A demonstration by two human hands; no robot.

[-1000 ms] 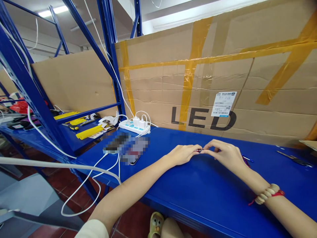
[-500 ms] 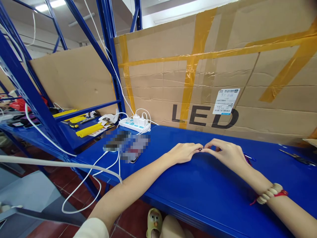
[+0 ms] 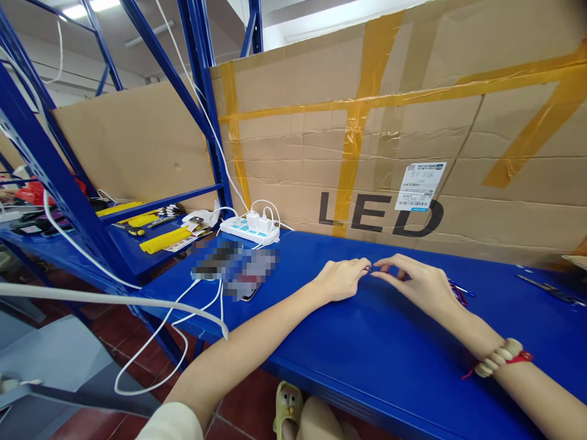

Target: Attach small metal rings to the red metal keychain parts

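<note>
Near the middle of the blue table (image 3: 389, 354), my left hand (image 3: 342, 281) is closed in a pinch around a small dark object (image 3: 369, 268). Its kind is too small to make out. My right hand (image 3: 415, 281) is right beside it, index finger and thumb slightly parted at the object's right end. Whether those fingertips touch it I cannot tell. Partly hidden behind my right wrist lie a blue pen (image 3: 462, 288) and a purple item (image 3: 460, 297).
Scissors (image 3: 550, 289) lie at the right. Left of my hands are two blurred phone-like devices (image 3: 217, 261) with white cables and a white power strip (image 3: 250, 229). A cardboard sheet (image 3: 293, 159) stands along the back. A white cable (image 3: 114, 298) crosses near my left forearm.
Both hands have shifted slightly up and left with the small dark object. My right thumb and index finger, pressed together at it before, have parted a little.
</note>
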